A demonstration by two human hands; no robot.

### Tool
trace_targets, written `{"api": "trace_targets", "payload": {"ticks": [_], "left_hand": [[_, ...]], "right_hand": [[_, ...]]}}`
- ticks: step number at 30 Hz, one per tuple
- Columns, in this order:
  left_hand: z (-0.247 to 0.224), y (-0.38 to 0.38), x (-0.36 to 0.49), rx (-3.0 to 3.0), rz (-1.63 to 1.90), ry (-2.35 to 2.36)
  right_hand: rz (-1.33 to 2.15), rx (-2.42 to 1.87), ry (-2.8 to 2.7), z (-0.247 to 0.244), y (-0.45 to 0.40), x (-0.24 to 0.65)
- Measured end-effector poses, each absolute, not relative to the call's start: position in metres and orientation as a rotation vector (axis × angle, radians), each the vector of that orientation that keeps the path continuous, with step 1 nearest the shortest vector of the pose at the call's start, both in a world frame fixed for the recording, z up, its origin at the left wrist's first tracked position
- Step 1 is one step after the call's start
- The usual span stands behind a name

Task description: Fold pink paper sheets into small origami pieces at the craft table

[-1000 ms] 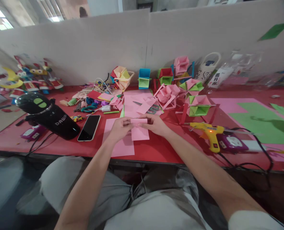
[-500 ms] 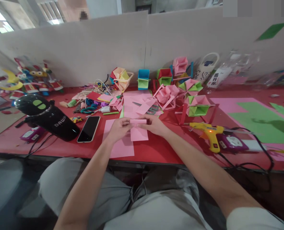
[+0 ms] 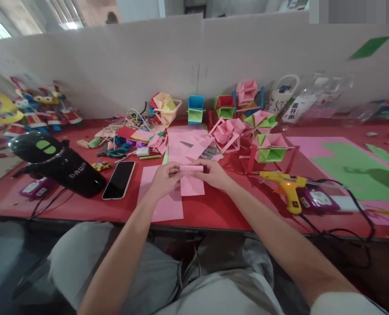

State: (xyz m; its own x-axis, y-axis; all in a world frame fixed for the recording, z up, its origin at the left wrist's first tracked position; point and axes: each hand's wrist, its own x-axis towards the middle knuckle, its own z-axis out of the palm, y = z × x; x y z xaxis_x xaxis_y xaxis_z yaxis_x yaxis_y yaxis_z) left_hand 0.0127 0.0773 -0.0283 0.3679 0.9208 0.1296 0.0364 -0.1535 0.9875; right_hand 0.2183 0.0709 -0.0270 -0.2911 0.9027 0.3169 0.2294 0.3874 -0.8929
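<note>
The fingers of the left hand (image 3: 164, 178) and right hand (image 3: 217, 176) pinch a small pink paper (image 3: 192, 187), its far end folded. Beneath the left fingers, a larger pink sheet (image 3: 166, 206) lies on the bench (image 3: 221, 214); scissors (image 3: 209, 152) rest just beyond the right fingers.
</note>
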Motion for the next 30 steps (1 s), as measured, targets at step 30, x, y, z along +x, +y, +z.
{"api": "trace_targets", "payload": {"ticks": [30], "left_hand": [[-0.0272, 0.0679, 0.0029, 1.436, 0.913, 0.905]], "right_hand": [[1.021, -0.961, -1.718, -0.0304, 0.0664, 0.2144]]}}
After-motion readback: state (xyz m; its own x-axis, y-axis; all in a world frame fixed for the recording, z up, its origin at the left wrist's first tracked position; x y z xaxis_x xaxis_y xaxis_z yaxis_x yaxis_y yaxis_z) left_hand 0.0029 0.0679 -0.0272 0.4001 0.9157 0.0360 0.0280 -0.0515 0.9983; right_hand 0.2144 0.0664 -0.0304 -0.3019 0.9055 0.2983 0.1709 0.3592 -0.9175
